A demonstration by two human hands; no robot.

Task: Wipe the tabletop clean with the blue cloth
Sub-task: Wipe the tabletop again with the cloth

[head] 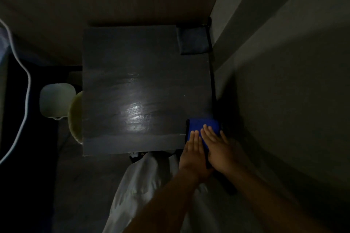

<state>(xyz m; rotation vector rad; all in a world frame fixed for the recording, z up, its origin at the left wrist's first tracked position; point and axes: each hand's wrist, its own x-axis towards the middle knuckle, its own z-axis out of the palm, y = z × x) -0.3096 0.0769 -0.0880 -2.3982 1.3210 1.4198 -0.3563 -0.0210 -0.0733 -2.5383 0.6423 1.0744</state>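
Note:
The dark tabletop (pixel 132 73) fills the middle of the dim view, with a bright glare patch near its front. The blue cloth (pixel 203 125) lies at the table's near right corner, against the wall. My left hand (pixel 191 150) lies flat with its fingertips on the cloth's near left part. My right hand (pixel 220 146) presses flat on the cloth's near right part, fingers stretched out and slightly spread. Both hands hide the cloth's near edge and the table's corner.
A dark folded cloth (pixel 192 40) lies at the far right corner of the table. A wall (pixel 284 81) runs close along the right edge. Left of the table sit a pale rounded object (pixel 56 100), a yellowish round item (pixel 74 117) and a white cable (pixel 26 85). White fabric (pixel 140 185) hangs below the front edge.

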